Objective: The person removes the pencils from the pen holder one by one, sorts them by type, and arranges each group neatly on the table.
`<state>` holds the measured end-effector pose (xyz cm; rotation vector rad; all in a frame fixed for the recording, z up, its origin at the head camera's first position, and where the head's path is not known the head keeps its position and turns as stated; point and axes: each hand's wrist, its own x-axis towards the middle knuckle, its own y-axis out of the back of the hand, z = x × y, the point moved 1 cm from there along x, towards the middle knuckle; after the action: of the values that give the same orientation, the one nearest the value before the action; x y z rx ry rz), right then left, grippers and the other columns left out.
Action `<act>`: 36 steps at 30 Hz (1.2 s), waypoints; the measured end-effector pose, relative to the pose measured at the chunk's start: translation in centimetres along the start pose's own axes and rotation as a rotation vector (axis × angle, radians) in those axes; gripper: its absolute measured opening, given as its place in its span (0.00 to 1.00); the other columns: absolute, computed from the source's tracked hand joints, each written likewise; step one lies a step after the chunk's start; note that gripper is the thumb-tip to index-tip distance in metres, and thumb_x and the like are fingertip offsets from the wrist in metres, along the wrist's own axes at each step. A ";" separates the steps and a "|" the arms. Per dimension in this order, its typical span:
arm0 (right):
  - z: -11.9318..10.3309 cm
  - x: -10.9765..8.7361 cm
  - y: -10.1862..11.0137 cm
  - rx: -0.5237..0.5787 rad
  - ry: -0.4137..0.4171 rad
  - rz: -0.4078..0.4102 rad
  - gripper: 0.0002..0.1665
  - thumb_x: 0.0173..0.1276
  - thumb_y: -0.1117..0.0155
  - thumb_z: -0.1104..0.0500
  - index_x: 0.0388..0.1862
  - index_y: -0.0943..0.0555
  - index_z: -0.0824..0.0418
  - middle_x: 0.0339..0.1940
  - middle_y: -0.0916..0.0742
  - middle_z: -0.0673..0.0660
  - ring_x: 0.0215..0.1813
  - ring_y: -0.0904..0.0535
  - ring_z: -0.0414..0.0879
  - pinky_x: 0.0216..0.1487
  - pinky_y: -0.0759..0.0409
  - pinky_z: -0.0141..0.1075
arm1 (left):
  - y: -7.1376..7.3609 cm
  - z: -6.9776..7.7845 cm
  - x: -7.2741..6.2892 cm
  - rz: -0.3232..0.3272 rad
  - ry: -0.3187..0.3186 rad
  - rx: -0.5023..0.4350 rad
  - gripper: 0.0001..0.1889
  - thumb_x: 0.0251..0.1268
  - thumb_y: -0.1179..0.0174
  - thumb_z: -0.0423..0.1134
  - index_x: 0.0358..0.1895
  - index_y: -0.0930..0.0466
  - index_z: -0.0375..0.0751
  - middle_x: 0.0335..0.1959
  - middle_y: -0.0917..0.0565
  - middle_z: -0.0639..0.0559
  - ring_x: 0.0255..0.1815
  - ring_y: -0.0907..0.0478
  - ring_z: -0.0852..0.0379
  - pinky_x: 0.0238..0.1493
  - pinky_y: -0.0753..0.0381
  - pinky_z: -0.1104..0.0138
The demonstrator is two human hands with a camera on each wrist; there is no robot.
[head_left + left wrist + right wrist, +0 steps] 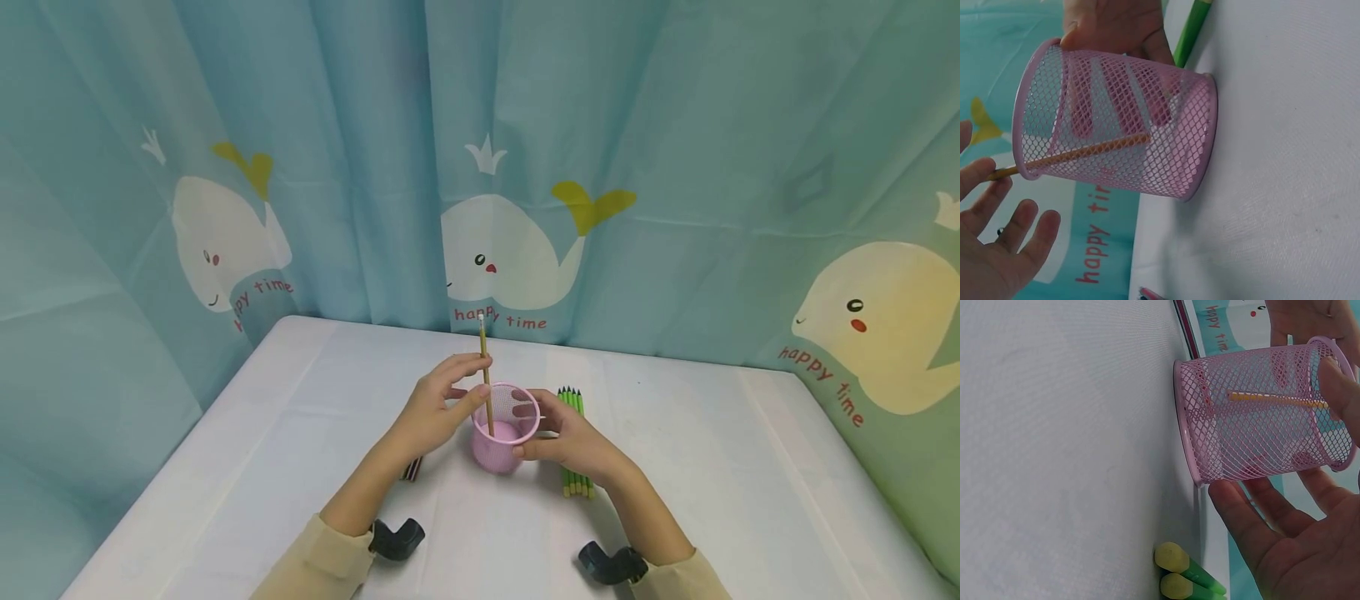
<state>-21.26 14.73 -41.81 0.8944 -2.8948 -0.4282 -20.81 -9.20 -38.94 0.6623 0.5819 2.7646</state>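
A pink mesh pencil cup [495, 454] stands upright on the white table, held at its right side by my right hand [573, 442]. The thumb and fingers of that hand lie around the mesh wall. My left hand [438, 408] pinches a yellow-brown pencil [484, 354] near the cup's rim. The pencil stands nearly upright, its pale tip on top and its lower part inside the cup. In the left wrist view, the lower end of the pencil [1104, 147] hangs above the cup's base.
Several green pencils [577, 482] with yellow ends lie side by side behind and beneath my right hand. Dark striped pencils [412, 469] lie partly hidden under my left wrist. A blue-green curtain [675, 275] with whale prints hangs behind the table [712, 467].
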 end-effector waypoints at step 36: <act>0.1 0.0 0.0 0.011 0.010 -0.003 0.43 0.57 0.23 0.58 0.70 0.31 0.59 0.65 0.22 0.63 0.64 0.24 0.61 0.68 0.28 0.58 | 2.2 1.3 0.0 0.210 -0.065 -0.127 0.18 0.72 0.41 0.35 0.63 0.23 0.43 0.59 0.21 0.48 0.60 0.22 0.51 0.54 0.15 0.59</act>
<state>-21.28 14.82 -41.93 0.8994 -2.8899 -0.4067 -20.48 -10.71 -36.97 0.8232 0.3363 2.9288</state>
